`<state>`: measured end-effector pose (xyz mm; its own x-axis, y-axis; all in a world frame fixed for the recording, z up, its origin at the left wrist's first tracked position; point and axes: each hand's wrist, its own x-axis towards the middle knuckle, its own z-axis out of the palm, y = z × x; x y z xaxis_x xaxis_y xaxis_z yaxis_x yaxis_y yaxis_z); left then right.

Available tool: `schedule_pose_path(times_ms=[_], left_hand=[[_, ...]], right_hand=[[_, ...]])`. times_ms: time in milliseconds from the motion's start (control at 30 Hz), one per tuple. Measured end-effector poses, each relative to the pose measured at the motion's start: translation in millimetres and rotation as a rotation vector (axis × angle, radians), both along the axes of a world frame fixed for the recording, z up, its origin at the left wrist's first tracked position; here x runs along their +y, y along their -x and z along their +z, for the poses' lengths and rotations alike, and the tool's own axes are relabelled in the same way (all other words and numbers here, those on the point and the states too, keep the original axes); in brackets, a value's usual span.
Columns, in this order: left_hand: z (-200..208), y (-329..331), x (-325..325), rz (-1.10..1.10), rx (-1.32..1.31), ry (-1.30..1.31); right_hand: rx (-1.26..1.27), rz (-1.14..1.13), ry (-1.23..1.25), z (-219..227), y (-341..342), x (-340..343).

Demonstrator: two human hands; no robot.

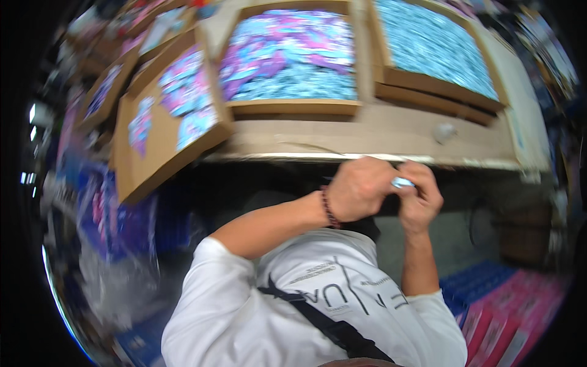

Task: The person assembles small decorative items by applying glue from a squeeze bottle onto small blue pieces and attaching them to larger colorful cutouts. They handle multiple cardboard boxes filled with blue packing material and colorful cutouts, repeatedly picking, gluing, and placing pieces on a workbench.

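Note:
Both my hands are raised together just in front of the table's near edge. My right hand [420,194] is closed in a pinch on a small shiny light-blue piece [402,182], whose kind I cannot make out. Pressed close to its left is my left hand [362,188], fingers curled inward and a dark beaded bracelet [329,208] round the wrist. The back of that hand hides whatever its fingertips hold. Beyond them, a shallow cardboard box [293,109] contains purple, pink and blue pieces above a layer of light-blue ones.
At the right, stacked cardboard trays [437,98] carry many light-blue pieces. A tilted cardboard box [139,164] with several colourful pieces overhangs the table's left edge. A small whitish lump [444,132] lies on the tabletop [293,136]. Pink boxes [513,306] stand low at the right.

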<state>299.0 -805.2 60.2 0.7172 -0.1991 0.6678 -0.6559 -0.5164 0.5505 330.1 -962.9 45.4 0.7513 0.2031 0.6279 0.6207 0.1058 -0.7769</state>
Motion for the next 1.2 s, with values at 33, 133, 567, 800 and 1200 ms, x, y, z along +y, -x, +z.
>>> schedule_pose_path(times_ms=[33, 133, 567, 800, 1200], left_hand=[[2.6, 3.7, 2.3, -0.007, -0.011, 0.02], [11.0, 18.6, 18.2, 0.013, 0.084, 0.096], [150.1, 129.7, 282.1, 0.76, 0.196, 0.273], [137.9, 140.6, 439.4, 1.259, 0.229, -0.142], [77.4, 64.6, 392.0, 0.912, 0.584, -0.164]], right_hand=[[-0.016, -0.019, -0.003, 3.0, 3.3, 4.5], [0.079, 0.046, 0.012, 6.0, 11.3, 22.3], [0.409, 0.126, 0.124, -13.7, -30.5, 20.3], [0.476, 0.028, 0.131, -28.8, -46.9, 5.5], [0.503, -0.052, 0.078, -40.3, -55.5, 5.9]])
